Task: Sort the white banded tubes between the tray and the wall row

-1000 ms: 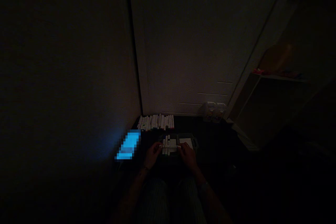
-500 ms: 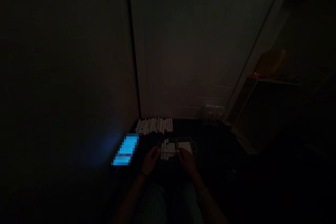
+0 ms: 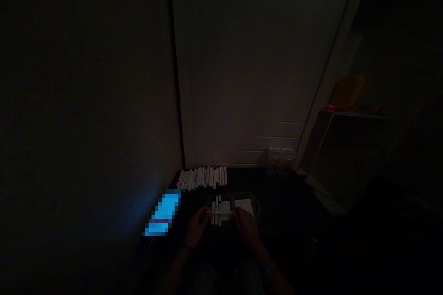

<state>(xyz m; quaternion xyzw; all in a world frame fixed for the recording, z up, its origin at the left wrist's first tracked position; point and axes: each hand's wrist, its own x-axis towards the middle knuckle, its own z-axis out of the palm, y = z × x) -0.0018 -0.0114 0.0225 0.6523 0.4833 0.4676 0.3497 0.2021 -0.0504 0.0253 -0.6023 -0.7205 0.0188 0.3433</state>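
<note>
White marker (image 3: 224, 212) was held crosswise over case (image 3: 243, 194), its ends pinched by L hand (image 3: 198, 227) & R hand (image 3: 248, 227); judged light, stiff, poss. slippery, best gripped nr both ends.

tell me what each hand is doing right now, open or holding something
Left hand: closed, holding one end of a white marker.
Right hand: closed, holding the same marker's other end.
</note>
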